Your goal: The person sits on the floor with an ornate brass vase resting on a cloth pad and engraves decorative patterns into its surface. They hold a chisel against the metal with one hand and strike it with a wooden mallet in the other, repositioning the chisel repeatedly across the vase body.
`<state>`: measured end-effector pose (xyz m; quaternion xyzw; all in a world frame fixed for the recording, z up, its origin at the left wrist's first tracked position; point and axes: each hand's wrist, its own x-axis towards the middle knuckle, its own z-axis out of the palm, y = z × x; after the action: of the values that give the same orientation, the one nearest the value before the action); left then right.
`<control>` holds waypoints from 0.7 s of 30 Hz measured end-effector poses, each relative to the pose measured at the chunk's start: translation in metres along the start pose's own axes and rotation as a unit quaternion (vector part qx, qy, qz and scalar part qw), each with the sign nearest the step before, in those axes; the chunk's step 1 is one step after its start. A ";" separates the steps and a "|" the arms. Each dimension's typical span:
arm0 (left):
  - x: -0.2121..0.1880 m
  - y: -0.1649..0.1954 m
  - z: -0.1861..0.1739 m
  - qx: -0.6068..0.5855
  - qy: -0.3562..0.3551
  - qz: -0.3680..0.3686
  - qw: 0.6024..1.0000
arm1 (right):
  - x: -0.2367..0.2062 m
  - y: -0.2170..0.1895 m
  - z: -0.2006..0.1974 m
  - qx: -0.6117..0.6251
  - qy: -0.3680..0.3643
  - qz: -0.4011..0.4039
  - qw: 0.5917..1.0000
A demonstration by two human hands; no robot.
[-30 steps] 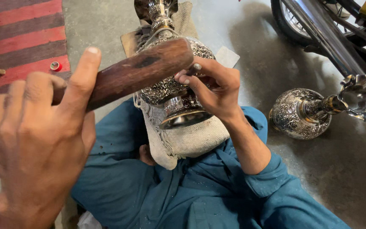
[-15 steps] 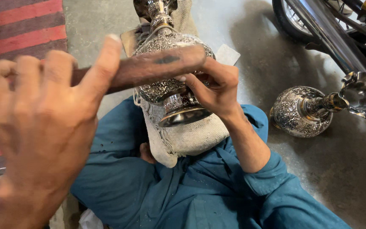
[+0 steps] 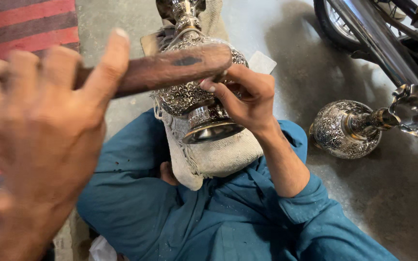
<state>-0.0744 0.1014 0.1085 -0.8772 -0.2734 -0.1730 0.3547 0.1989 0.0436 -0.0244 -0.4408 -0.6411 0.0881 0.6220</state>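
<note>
Floor: the head view looks down at a grey concrete floor point(image 3: 122, 19). It is dusty and has dark wet-looking patches on the right side.
Rug: a red and dark striped rug point(image 3: 20, 24) lies at the top left corner of the floor.
Person: the person sits on the floor in blue clothes point(image 3: 228, 212), legs folded.
Cloth: a dirty white cloth point(image 3: 218, 154) lies on the lap, under the vase.
Vase in hand: a shiny silver vase point(image 3: 189, 94) with curly carved patterns rests on the cloth. Its long line runs away from the person. The round foot points at the person and the thin neck points to the top edge of the view.
Right hand: the right hand point(image 3: 245, 96) holds the side of the vase, fingers curled tight against it.
Left hand: the left hand point(image 3: 44, 121) is near the camera and blurry. Its fingers wrap around a brown wooden stick point(image 3: 170, 70), thumb on top. The stick lies across the vase, left to right.
Second vase: another silver vase point(image 3: 359, 126) lies on its side on the floor at the right, well apart from the lap.
Wheel: a motorbike wheel and chrome pipe point(image 3: 368, 36) stand in the top right corner.
</note>
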 end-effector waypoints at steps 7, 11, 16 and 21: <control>0.004 -0.004 -0.003 -0.036 -0.001 -0.007 0.999 | -0.001 0.006 -0.003 -0.045 0.002 0.003 0.999; -0.002 0.000 0.002 -0.219 0.015 -0.053 0.974 | -0.003 0.004 -0.003 -0.056 0.011 -0.004 0.998; -0.006 -0.006 0.011 0.032 0.009 0.009 0.999 | 0.000 0.002 -0.001 0.019 -0.003 -0.005 1.000; -0.002 -0.004 0.011 0.023 0.000 -0.005 1.000 | 0.001 0.002 -0.001 0.030 -0.005 -0.015 0.999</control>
<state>-0.0770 0.1108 0.1024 -0.8675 -0.2814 -0.1687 0.3739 0.2005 0.0448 -0.0246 -0.4119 -0.6479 0.1008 0.6328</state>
